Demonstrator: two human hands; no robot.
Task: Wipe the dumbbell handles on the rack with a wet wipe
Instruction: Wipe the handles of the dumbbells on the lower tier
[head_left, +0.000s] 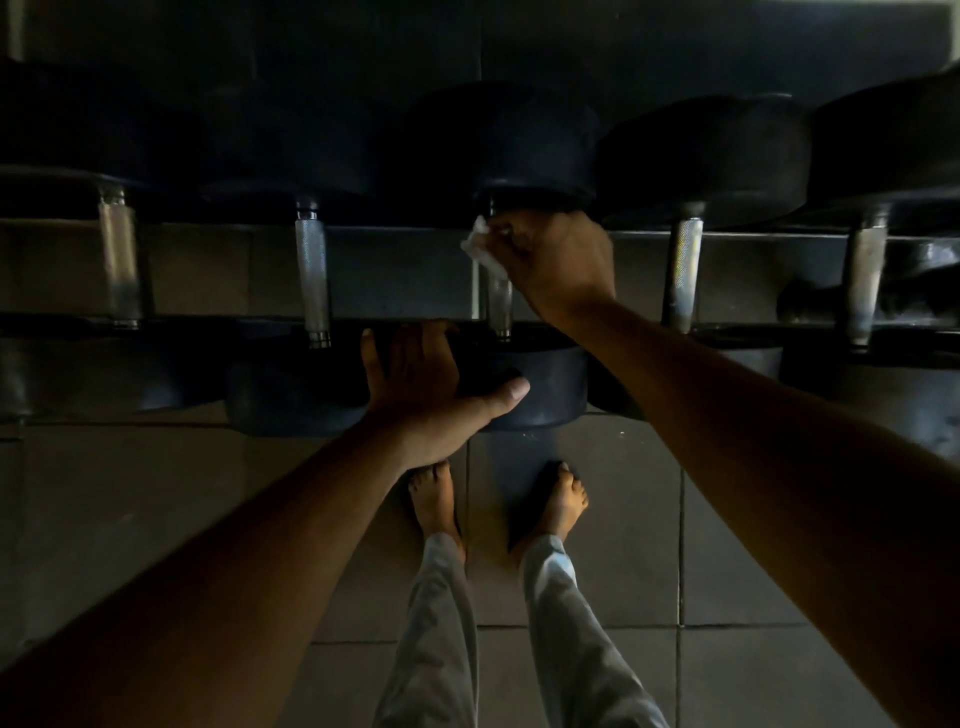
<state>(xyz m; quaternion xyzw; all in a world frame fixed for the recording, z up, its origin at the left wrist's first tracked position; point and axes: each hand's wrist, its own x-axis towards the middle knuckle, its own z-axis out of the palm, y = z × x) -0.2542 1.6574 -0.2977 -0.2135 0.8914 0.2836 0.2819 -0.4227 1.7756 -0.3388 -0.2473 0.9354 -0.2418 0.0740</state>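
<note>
A row of black dumbbells lies across the dark rack (415, 322), their knurled steel handles pointing toward me. My right hand (556, 260) grips a white wet wipe (480, 249) around the far end of the middle dumbbell's handle (500, 306), just under its far head (519, 150). My left hand (426, 384) rests on that dumbbell's near head (545, 384), fingers over its top edge and thumb stretched across its face. Most of the wipe is hidden inside my right fist.
Other handles stand to the left (311, 280) (120, 260) and right (683, 275) (865, 280). Below the rack is a grey tiled floor (727, 545) with my bare feet (498, 504) close to the rack. The scene is dim.
</note>
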